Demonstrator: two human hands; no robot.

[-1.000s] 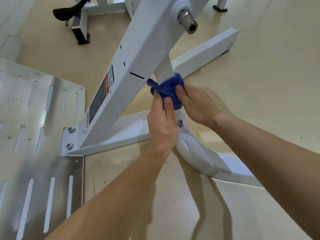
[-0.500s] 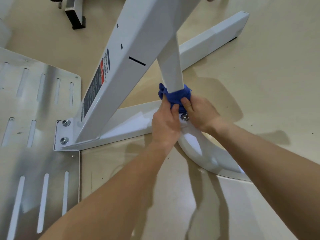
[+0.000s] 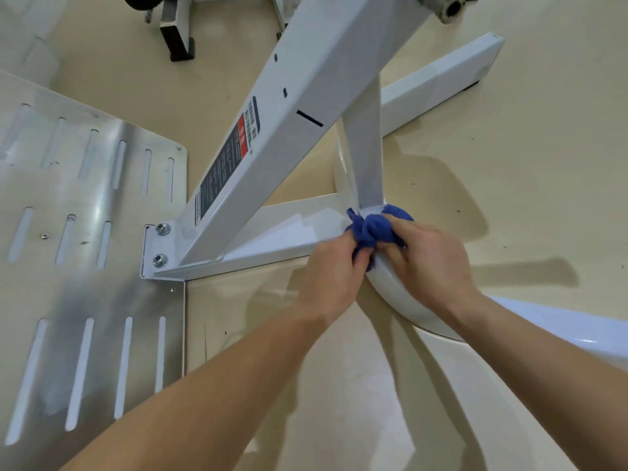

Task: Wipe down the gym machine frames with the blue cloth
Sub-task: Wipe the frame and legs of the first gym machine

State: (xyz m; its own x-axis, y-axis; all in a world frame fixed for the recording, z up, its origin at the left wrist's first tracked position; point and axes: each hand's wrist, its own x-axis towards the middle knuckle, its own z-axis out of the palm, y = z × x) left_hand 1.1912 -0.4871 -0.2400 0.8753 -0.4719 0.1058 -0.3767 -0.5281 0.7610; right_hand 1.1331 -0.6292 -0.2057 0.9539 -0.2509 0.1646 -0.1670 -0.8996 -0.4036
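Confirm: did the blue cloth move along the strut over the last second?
Yes. The blue cloth slid down the narrow strut: it was bunched just under the wide slanted beam, and now sits at the strut's foot on the base rail.

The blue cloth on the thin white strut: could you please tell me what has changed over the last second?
The blue cloth, held by the left hand and right hand, slid down the strut to its foot at the base frame. Both hands kept their hold; nothing was let go.
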